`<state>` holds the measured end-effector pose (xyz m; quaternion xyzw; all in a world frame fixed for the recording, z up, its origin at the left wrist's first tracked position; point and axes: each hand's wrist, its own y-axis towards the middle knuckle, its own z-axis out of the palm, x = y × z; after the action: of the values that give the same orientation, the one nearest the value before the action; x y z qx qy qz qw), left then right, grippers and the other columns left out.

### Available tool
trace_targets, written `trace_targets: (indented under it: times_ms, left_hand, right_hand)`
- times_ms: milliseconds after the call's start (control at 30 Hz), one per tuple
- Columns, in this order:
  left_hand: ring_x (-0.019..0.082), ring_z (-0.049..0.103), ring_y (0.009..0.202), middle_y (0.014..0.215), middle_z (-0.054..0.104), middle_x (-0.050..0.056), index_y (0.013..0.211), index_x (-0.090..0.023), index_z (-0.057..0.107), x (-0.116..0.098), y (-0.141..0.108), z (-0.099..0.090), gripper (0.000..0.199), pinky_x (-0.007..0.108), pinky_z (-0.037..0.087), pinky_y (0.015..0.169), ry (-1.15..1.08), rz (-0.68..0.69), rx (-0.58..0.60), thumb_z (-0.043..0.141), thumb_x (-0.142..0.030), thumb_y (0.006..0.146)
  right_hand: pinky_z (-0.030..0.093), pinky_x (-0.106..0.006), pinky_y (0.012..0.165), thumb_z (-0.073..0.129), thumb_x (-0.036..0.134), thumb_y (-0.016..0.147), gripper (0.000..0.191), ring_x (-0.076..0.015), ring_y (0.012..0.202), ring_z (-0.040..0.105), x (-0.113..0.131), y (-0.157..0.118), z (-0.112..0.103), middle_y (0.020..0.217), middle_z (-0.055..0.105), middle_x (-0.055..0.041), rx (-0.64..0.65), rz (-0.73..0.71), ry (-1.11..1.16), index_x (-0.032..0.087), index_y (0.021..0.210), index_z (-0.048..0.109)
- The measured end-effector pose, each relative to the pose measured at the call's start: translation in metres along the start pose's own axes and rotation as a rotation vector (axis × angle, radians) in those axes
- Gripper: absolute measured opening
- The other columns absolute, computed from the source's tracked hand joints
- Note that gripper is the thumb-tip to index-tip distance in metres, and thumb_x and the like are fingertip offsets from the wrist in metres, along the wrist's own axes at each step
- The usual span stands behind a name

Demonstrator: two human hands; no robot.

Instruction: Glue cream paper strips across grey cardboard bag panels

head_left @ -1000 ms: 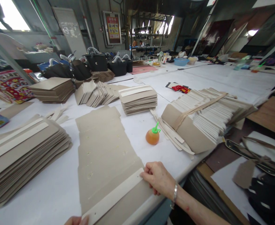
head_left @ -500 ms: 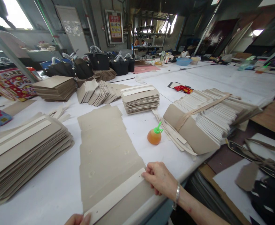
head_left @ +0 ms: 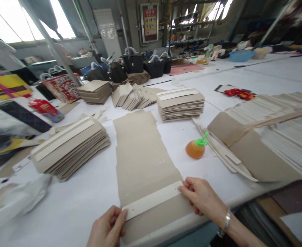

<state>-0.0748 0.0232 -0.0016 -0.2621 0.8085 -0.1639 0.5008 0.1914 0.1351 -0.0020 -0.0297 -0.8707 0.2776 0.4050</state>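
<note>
A long white strip with a small hole near each end lies across the nearest of several overlapping grey-beige cardboard pieces. My left hand pinches the strip's left end between thumb and fingers. At the opposite end, my right hand, with a silver bracelet at the wrist, grips the strip's right tip. Whether the strip's underside is stuck to the cardboard cannot be seen. Beyond my right hand stands a squat bottle of orange liquid with a green nozzle.
Stacks of cardboard with white strips on top stand at left and behind. A strapped bundle of boards lies at right beside loose strips. Black bags line the back. The table edge runs close in front.
The view has swung left, so the table's contents sit further right. More of my left hand shows. Both hands keep hold of the strip's ends on the nearest cardboard.
</note>
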Motion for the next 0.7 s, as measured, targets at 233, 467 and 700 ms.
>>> trace_targets:
  times_ms: [233, 467, 700]
  left_hand:
    - [0.01, 0.047, 0.04, 0.05, 0.053, -0.005, 0.067, -0.02, 0.046, -0.006, -0.005, -0.002, 0.042, 0.021, 0.034, 0.043, -0.001, 0.045, -0.039, 0.04, -0.059, 0.08]
    - [0.009, 0.046, 0.039, 0.048, 0.054, -0.004, 0.065, -0.02, 0.046, -0.006, -0.003, -0.002, 0.039, 0.021, 0.034, 0.042, 0.021, 0.052, -0.067, 0.04, -0.055, 0.082]
    - [0.01, 0.048, 0.04, 0.046, 0.055, -0.005, 0.065, -0.021, 0.047, -0.005, -0.003, -0.002, 0.038, 0.022, 0.034, 0.046, 0.079, 0.065, -0.1, 0.038, -0.052, 0.084]
  right_hand:
    - [0.029, -0.014, 0.025, 0.042, 0.039, 0.082, 0.029, -0.0082, 0.028, 0.049, -0.015, 0.006, 0.008, 0.043, 0.049, 0.0059, 0.005, -0.016, -0.059, 0.021, 0.059, 0.038]
    - [0.029, -0.015, 0.026, 0.043, 0.043, 0.079, 0.031, -0.0079, 0.027, 0.046, -0.01, 0.005, 0.008, 0.041, 0.046, 0.0062, 0.006, 0.014, -0.048, 0.022, 0.058, 0.037]
    - [0.028, -0.015, 0.026, 0.044, 0.046, 0.078, 0.033, -0.0077, 0.026, 0.043, -0.011, 0.005, 0.01, 0.038, 0.044, 0.0066, -0.003, 0.025, -0.028, 0.022, 0.057, 0.037]
